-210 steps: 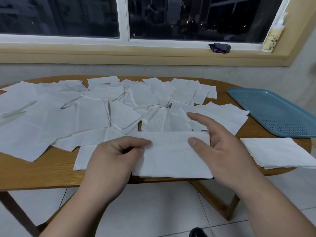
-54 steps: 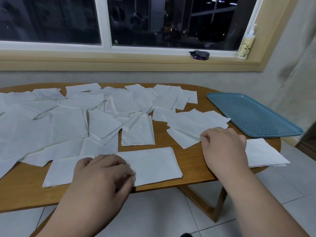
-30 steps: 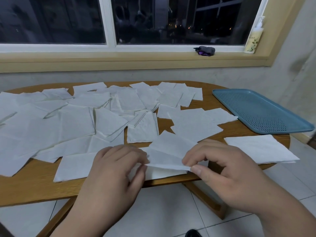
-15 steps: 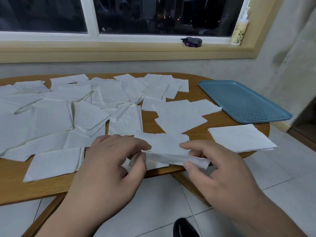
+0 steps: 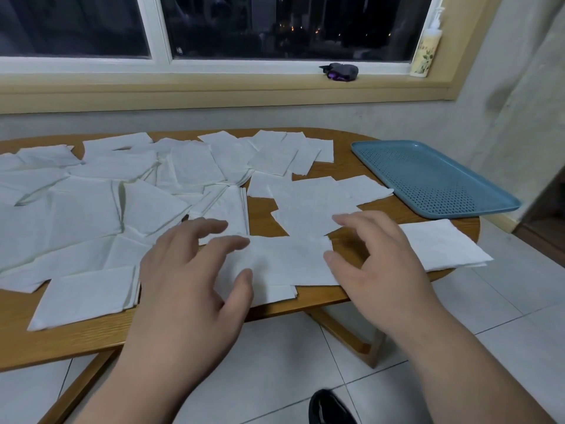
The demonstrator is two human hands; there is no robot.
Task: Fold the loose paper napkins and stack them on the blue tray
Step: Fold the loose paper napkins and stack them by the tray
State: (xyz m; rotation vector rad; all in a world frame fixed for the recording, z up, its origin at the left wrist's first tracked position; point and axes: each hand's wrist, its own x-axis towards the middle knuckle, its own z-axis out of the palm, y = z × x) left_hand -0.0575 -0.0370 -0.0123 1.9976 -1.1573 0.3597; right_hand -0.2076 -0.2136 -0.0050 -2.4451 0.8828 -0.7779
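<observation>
A white paper napkin [image 5: 287,260] lies flat at the near edge of the wooden table [image 5: 330,174], on top of a folded one. My left hand [image 5: 195,276] hovers over its left side with spread, relaxed fingers. My right hand [image 5: 376,258] is at its right edge, fingers loosely apart, holding nothing. Many loose white napkins [image 5: 91,209] cover the table's left and middle. A small stack of folded napkins [image 5: 440,244] sits at the right edge. The blue perforated tray [image 5: 428,175] at the far right holds nothing.
On the window sill stand a pump bottle [image 5: 426,48] and a small dark object [image 5: 341,71]. Another folded napkin [image 5: 85,296] lies near the front left. A dark shoe [image 5: 328,408] shows on the tiled floor below the table.
Both hands pinched a napkin lifted off the table half a second ago. It now lies flat on the table and both hands have let go, fingers spread.
</observation>
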